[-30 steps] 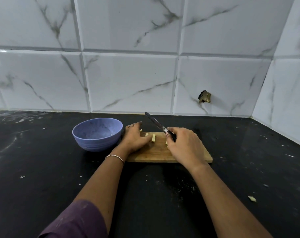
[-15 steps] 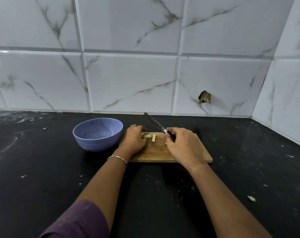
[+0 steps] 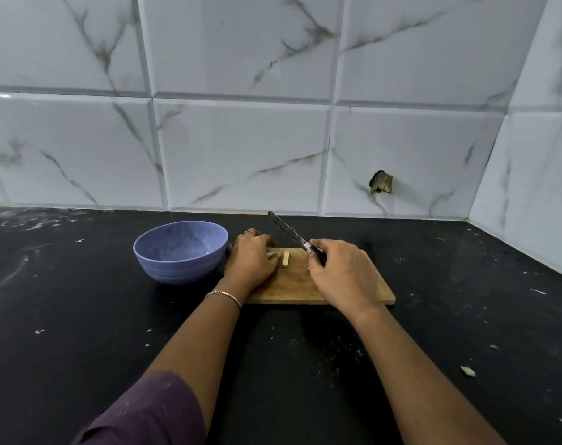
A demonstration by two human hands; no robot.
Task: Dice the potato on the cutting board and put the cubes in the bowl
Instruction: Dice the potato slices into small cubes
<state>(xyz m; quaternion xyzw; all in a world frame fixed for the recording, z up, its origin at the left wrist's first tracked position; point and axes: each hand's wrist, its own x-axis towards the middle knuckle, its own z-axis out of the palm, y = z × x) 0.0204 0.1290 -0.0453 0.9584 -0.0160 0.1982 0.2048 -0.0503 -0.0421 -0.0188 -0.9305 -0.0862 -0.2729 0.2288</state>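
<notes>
A wooden cutting board (image 3: 292,285) lies on the black counter. One pale potato stick (image 3: 285,259) lies loose near the board's back edge. My left hand (image 3: 250,260) sits curled at the board's left end, pinching another potato piece (image 3: 271,255) in its fingertips. My right hand (image 3: 344,274) grips the dark handle of a knife (image 3: 287,231), whose blade points up and back to the left, above the board. A blue bowl (image 3: 180,252) stands just left of the board; it looks empty.
A marble-tiled wall runs along the back and turns at the right corner. The black counter (image 3: 80,316) is speckled with white crumbs. A small potato scrap (image 3: 467,371) lies on the counter at the right front.
My left hand has drawn its fingers in from a spread, flat pose and curled around a potato piece near the board's left end. The knife and right hand stay nearly still.
</notes>
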